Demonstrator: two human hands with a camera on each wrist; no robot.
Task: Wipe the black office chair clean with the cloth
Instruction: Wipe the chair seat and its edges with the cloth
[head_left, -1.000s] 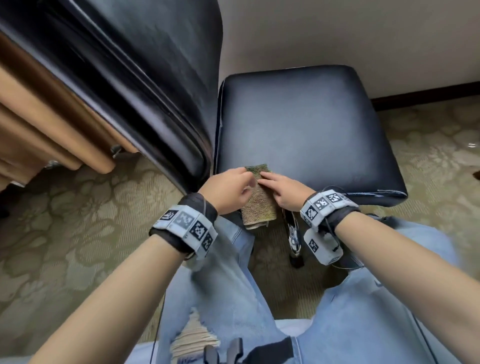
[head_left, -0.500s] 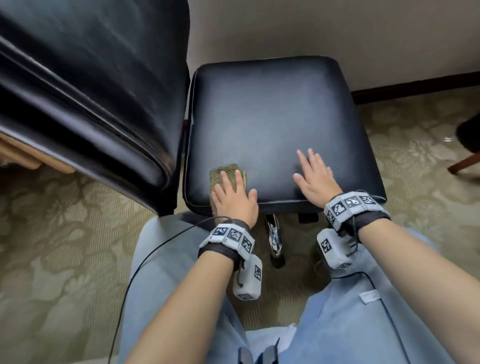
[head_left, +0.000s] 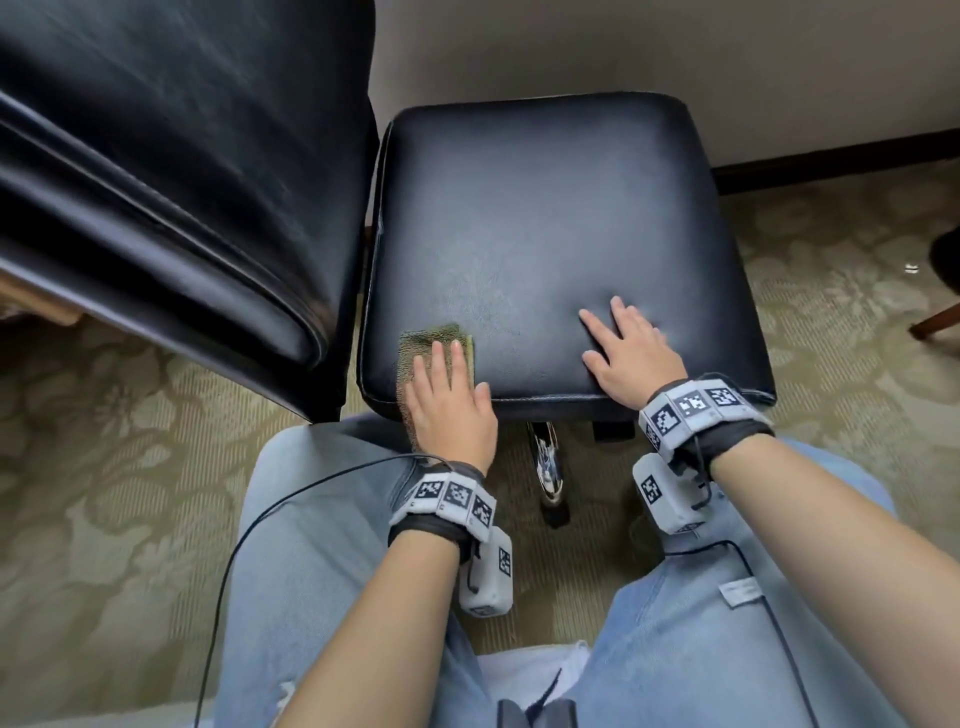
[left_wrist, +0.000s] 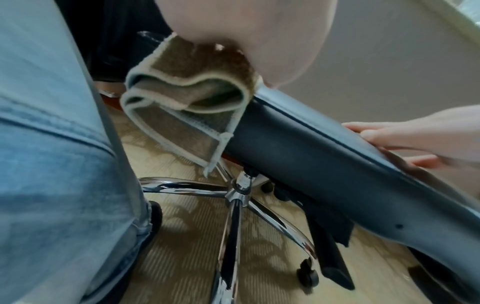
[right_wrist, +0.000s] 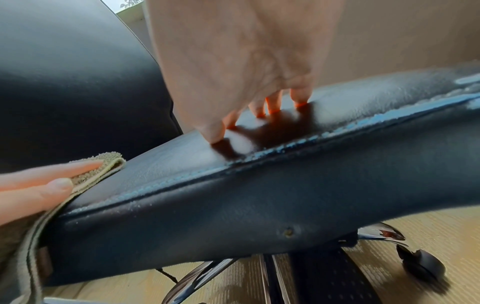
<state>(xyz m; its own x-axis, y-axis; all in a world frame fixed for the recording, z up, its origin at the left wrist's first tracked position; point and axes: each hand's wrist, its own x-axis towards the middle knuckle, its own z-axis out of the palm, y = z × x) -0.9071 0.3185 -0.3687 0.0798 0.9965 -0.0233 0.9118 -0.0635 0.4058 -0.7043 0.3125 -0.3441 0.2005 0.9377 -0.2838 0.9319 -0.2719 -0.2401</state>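
The black office chair's seat (head_left: 545, 218) fills the middle of the head view, with its tall backrest (head_left: 171, 171) at the left. A folded olive-green cloth (head_left: 431, 340) lies on the seat's near left corner and hangs over the front edge (left_wrist: 187, 98). My left hand (head_left: 447, 395) presses flat on the cloth with straight fingers (right_wrist: 52, 174). My right hand (head_left: 623, 353) rests flat on the bare seat near its front edge, to the right of the cloth, with fingers (right_wrist: 275, 102) spread and touching the leather (right_wrist: 337, 115).
The chrome chair base (left_wrist: 233, 193) with castors (left_wrist: 307, 275) stands under the seat on a patterned beige carpet (head_left: 104, 467). My knees in blue jeans (head_left: 322, 519) sit close to the seat's front. A beige wall (head_left: 675, 52) with dark skirting runs behind.
A second ago both hands held the cloth together at the seat's front edge. The right hand let go and moved right onto the bare seat; the left hand now presses the cloth flat.
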